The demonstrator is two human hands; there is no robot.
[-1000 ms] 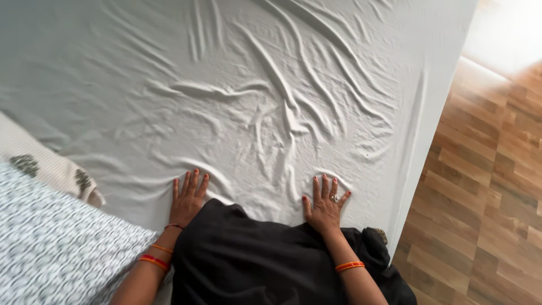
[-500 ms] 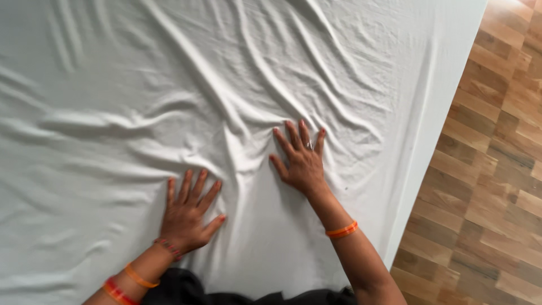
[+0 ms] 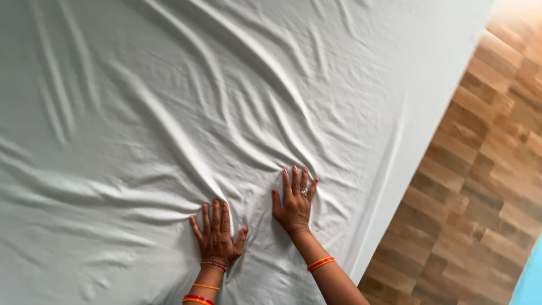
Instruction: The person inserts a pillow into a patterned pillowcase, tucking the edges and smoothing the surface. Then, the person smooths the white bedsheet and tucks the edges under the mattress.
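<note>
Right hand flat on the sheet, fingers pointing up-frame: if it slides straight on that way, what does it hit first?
Most likely the raised crease in the white sheet just beyond the right hand. Past it come only more wrinkles; nothing else lies on that line as far as the picture shows.

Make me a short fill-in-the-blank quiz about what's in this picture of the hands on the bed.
1. Both hands, the left hand and the right hand, lie flat on a white ____.
2. The ring is on the ____ hand.
3. The floor beside the bed looks made of ____.
4. The bangles on the right wrist are ____.

Missing words: sheet; right; wood; orange
</note>
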